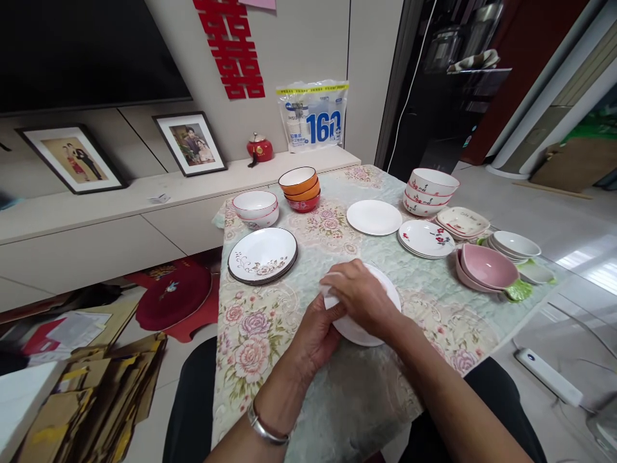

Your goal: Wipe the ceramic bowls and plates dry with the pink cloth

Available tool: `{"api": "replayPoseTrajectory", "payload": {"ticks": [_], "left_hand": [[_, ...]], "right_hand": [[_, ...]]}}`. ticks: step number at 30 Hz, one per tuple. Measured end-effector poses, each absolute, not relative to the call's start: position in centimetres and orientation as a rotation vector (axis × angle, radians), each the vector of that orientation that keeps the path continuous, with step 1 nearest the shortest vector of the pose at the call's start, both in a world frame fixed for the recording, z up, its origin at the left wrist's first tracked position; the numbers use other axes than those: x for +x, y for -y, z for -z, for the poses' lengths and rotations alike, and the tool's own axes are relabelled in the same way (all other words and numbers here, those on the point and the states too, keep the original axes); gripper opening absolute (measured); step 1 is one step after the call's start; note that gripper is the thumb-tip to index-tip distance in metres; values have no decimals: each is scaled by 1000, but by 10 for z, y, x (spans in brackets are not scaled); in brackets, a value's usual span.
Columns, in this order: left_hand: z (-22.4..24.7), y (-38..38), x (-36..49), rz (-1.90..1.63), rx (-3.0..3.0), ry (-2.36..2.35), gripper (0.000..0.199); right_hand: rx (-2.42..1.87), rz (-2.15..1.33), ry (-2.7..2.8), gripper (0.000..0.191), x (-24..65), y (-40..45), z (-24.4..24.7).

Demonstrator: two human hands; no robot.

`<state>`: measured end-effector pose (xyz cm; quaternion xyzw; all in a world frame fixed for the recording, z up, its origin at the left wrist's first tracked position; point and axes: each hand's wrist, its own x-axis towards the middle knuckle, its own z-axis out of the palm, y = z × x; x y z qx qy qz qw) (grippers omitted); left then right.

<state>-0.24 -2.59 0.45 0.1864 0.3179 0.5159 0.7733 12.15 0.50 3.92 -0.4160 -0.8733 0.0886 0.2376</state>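
Observation:
A plain white plate (359, 333) is tilted up over the near part of the table, in front of me. My left hand (318, 331) grips its left edge, the thumb on the near side. Across the plate's upper left lies my right hand (359, 296), fingers bent and pressed around a white wipe (330, 298) at the rim; most of the wipe is hidden by the fingers. Another white plate (374, 217) lies flat beyond my hands. To the left is a stack of dark-rimmed floral plates (263, 253).
Around the table stand white bowls (255, 204), orange and red bowls (299, 186), patterned bowls (429, 190), flowered plates (426, 238), square dishes (463, 220), pink bowls (488, 267) and small white bowls (515, 244). A flowered tablecloth (255, 341) covers it. Cardboard (91, 405) lies left; a power strip (548, 376) right.

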Motion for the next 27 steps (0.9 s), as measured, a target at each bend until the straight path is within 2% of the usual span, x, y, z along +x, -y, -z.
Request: {"api": "replayPoseTrajectory", "payload": {"ticks": [4, 11, 16, 19, 23, 25, 27], "left_hand": [[-6, 26, -1, -1170, 390, -700, 31], [-4, 24, -5, -1038, 404, -670, 61], [-3, 25, -6, -1047, 389, -692, 62], [-3, 24, -5, -1041, 406, -664, 59], [-2, 24, -3, -1097, 409, -638, 45], [-2, 25, -2, -1119, 398, -655, 39], [-3, 25, -2, -1092, 404, -650, 37]], "right_hand": [[-1076, -283, 2468, 20, 107, 2, -43], [-1586, -241, 2121, 29, 149, -27, -32], [-1863, -94, 1993, 32, 162, -31, -33], [-1689, -36, 2140, 29, 147, -22, -38], [-1245, -146, 2458, 18, 116, -7, -42], [-1169, -177, 2502, 13, 108, -4, -43], [-1227, -180, 2444, 17, 109, -5, -42]]}}
